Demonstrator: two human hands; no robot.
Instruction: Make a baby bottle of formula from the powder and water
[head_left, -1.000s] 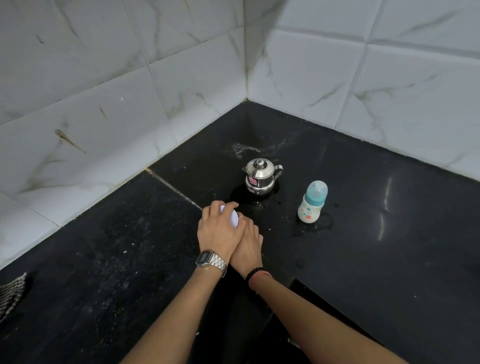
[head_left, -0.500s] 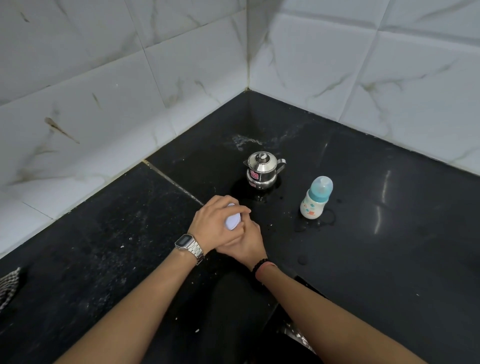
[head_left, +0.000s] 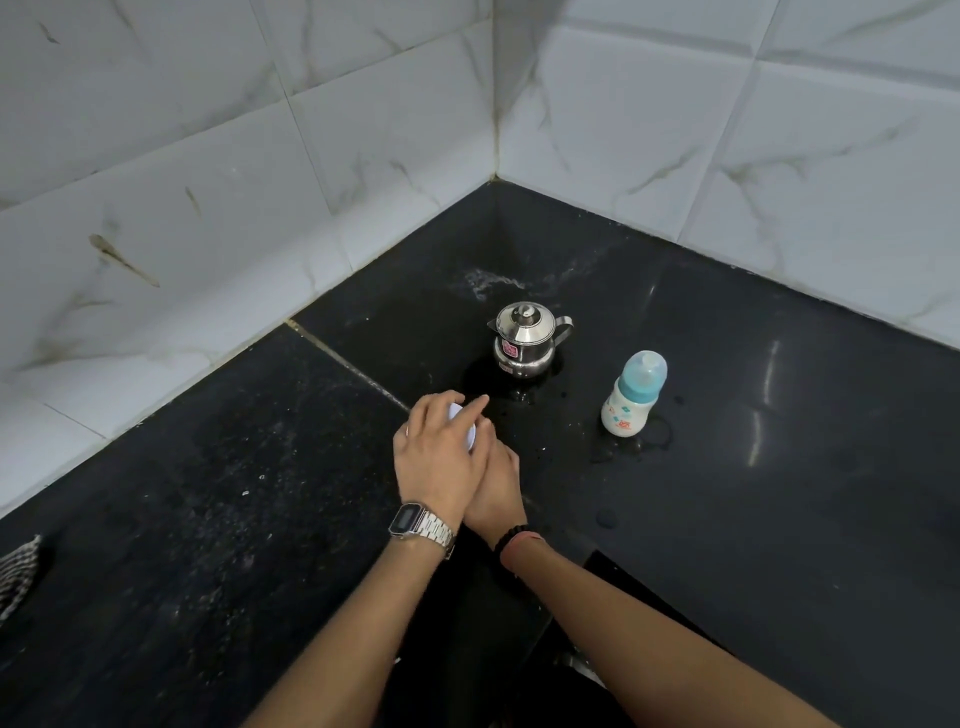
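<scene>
A small powder container with a white lid (head_left: 470, 435) stands on the black counter (head_left: 727, 519), almost fully covered by my hands. My left hand (head_left: 439, 457), with a metal watch on its wrist, lies over the lid with its fingers wrapped around the rim. Below and to the right of it, my right hand (head_left: 500, 491) grips the container's body, which is hidden. The baby bottle (head_left: 631, 402), white with a teal cap, stands upright to the right, apart from both hands. A lidded steel pot (head_left: 524, 338) sits just beyond my hands.
White tiled walls meet in a corner behind the pot. Water drops and wet patches lie around the pot and the bottle. A checked cloth (head_left: 18, 577) shows at the left edge. A dark step in the counter (head_left: 613, 571) lies under my right forearm.
My left hand has twisted on the lid, its wrist swinging back towards the right and its fingers now pointing away from me. My right hand stays on the container.
</scene>
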